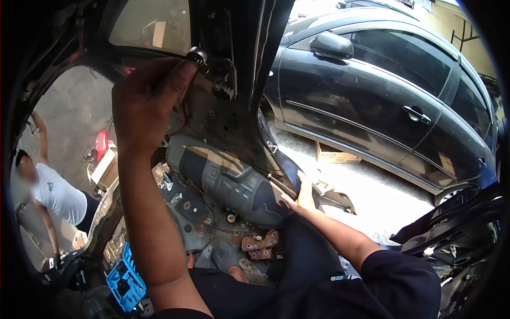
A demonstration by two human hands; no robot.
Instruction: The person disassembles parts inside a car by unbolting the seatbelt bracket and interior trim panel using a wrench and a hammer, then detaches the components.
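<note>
My left hand (146, 103) is raised to the bare metal pillar (227, 119) of a stripped car. Its thumb and fingers are closed on a small black round piece (197, 55) with a shiny edge, just beside the pillar's upper bracket (224, 85). Lower down on the right, my right hand (304, 198) is closed around a slim dark rod (281, 185) with a pale tip. What kind of tool the rod is I cannot make out. The rod points up and left, close to the door sill.
Below is the grey bare car floor (194, 212) with a rusty bracket (260, 243) and my shoe (227, 256). A blue tool case (126, 282) lies lower left. Another person (59, 196) stands outside at left. A dark parked car (366, 87) and a cardboard box (337, 154) are at right.
</note>
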